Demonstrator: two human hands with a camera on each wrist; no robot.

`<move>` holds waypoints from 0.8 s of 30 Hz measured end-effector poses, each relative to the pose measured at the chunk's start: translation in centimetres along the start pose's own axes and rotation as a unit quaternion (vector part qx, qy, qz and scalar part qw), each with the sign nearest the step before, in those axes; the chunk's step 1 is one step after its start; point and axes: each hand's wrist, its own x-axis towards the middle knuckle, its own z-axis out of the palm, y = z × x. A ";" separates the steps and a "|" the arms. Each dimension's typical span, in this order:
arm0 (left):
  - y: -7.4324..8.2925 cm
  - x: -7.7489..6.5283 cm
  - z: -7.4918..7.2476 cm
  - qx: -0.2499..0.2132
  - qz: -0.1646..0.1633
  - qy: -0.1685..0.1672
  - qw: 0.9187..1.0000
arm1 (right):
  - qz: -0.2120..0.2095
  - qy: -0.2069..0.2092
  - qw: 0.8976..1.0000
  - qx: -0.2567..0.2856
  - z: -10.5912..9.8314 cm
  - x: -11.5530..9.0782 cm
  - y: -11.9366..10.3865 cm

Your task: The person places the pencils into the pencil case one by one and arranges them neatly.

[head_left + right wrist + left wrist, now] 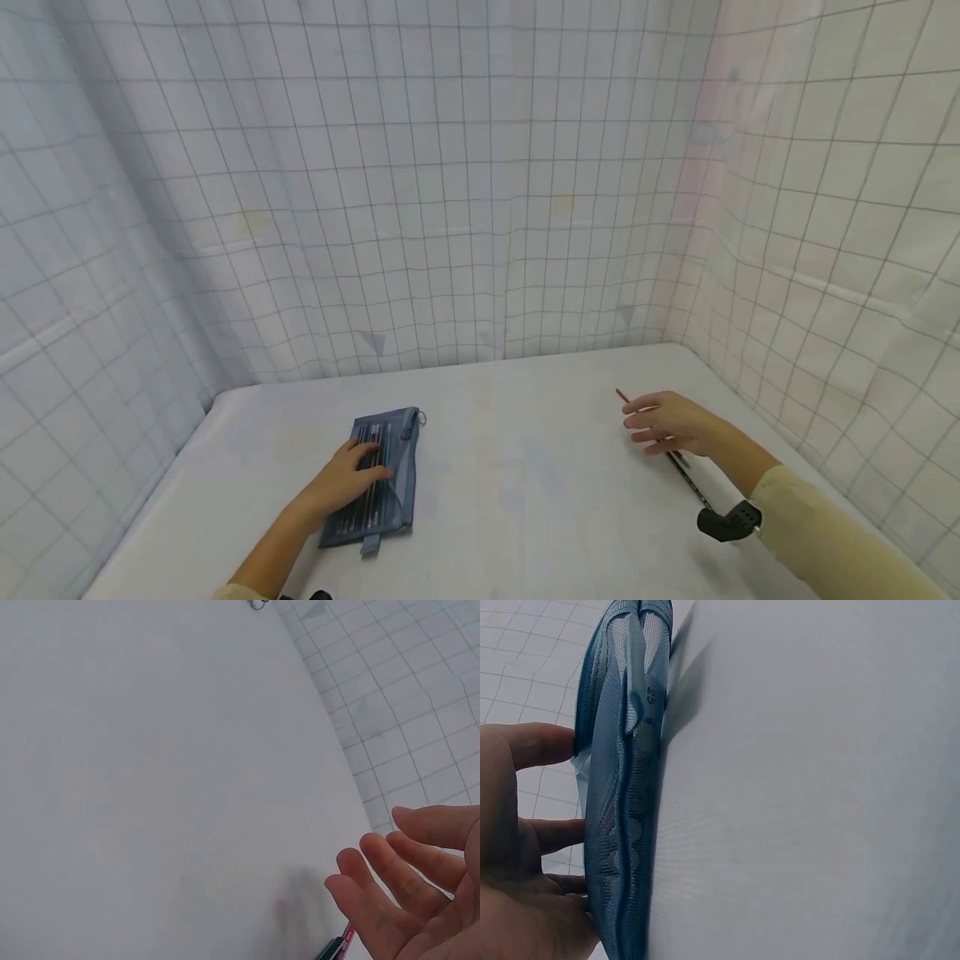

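Note:
A blue zip pouch (405, 492) with a see-through mesh front lies flat at the left of the table, with several slim sticks, perhaps pencils, visible inside. My left hand (341, 483) rests on it with fingers spread; the left wrist view has the fingertips touching the face of the pouch (622, 825). Over at the right, my right hand (675, 423) hovers with relaxed, slightly bent fingers and nothing in them. Beneath it lie slim pencil-like sticks (690, 482), one red-ended and one dark, partly hidden by the hand. In the right wrist view a red stick (346, 941) shows below the fingers.
A white cloth covers the table (510, 467). White curtains with a dark grid (480, 208) hang behind it and along both sides. A small ring (422, 418) hangs from the pouch's far right corner, and a fabric tab (371, 545) sticks out at its near end.

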 end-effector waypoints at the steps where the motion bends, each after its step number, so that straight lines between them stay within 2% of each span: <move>1: 0.0 0.0 0.0 -0.001 0.000 0.001 1.000 | -0.002 -0.001 1.000 -0.001 -0.2 -0.1 0.1; 17: 0.0 0.4 0.1 0.016 -0.009 0.013 1.000 | 0.003 0.011 1.000 -0.010 -2.6 -2.3 2.1; 24: 0.0 0.3 0.1 0.024 -0.007 0.011 1.000 | 0.011 0.030 0.998 -0.054 -3.4 -3.7 3.5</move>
